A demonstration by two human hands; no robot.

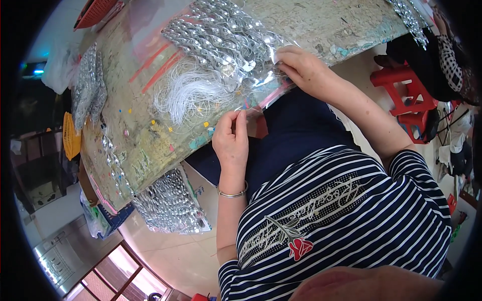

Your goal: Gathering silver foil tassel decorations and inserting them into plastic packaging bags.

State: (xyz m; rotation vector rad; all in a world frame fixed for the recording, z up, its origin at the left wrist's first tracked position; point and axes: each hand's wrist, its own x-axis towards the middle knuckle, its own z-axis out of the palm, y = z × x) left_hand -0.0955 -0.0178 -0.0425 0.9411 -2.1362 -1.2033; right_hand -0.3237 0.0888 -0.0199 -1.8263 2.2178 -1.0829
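A pile of twisted silver foil strips (216, 37) lies on the worn table, its near end beside my hands. My right hand (307, 71) reaches to the pile's right edge, thumb and fingers pinched on the end of a silver strip. At the table's near edge, my left hand (232, 138) has its thumb and forefinger pressed together; what they hold, if anything, is too fine to make out. A loose bundle of white thread (193, 93) spreads on the table just beyond my left hand.
Small yellow and blue scraps dot the table (145, 145). More silver twists hang at the left edge (90, 85), and a silver bundle (170, 203) sits below. A yellow basket (71, 135) is at left. Red stools (404, 88) and a seated person (447, 65) are at right.
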